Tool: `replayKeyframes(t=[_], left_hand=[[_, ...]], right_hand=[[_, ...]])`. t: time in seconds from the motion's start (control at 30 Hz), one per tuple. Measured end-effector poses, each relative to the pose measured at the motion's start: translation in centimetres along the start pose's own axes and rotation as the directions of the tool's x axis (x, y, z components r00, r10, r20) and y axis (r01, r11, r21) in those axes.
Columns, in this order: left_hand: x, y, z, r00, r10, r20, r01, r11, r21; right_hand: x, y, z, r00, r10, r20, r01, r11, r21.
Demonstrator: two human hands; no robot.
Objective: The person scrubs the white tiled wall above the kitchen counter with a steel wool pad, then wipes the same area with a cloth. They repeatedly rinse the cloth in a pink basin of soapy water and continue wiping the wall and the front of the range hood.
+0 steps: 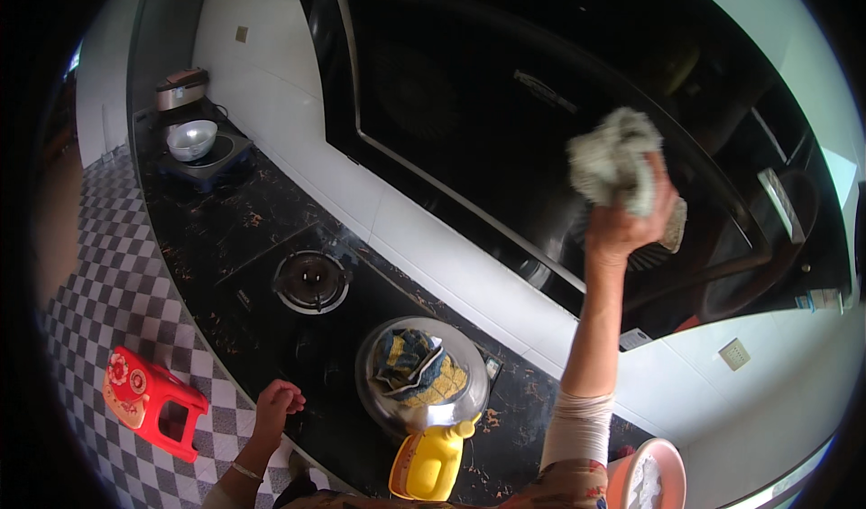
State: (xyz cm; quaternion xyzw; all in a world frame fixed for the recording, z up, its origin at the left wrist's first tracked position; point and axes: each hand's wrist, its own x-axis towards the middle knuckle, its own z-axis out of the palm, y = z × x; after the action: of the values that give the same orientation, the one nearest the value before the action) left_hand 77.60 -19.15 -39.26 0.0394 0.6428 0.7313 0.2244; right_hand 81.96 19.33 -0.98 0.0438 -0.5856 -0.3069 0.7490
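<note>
My right hand (632, 221) grips a crumpled, whitish shaggy cloth (612, 153), blurred, against the glossy black panel of a range hood (467, 103). Over the front edge of the black gas hob (270, 346), my left hand (279, 401) is loosely curled with nothing seen in it. A blue and yellow cloth (433, 377) lies bunched on a round metal lid (369, 387), to the right of the left hand. In front of that lid stands a yellow plastic jug (433, 465) with a handle.
A pink basin (673, 472) holding something whitish stands at lower right. Left of the bare burner (312, 281), a metal bowl (193, 140) sits on an induction cooker (226, 153), near a rice cooker (183, 91). A red plastic stool (152, 401) stands on the checkered floor (108, 252).
</note>
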Motion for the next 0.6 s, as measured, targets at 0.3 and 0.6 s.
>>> replayKeyframes(t=[0.3,0.6], left_hand=[[6.8,1.2,-4.5,1.000,-0.009,0.020,0.009,1.000,-0.012],[13.8,2.8,-5.5,0.994,0.032,0.105,-0.031,0.999,-0.012]], right_hand=[[-12.5,-7.4,5.0,0.610,-0.366,0.703,0.215,0.930,0.297],[-2.1,-9.5,11.3,0.962,-0.149,0.231,0.113,0.980,0.162]])
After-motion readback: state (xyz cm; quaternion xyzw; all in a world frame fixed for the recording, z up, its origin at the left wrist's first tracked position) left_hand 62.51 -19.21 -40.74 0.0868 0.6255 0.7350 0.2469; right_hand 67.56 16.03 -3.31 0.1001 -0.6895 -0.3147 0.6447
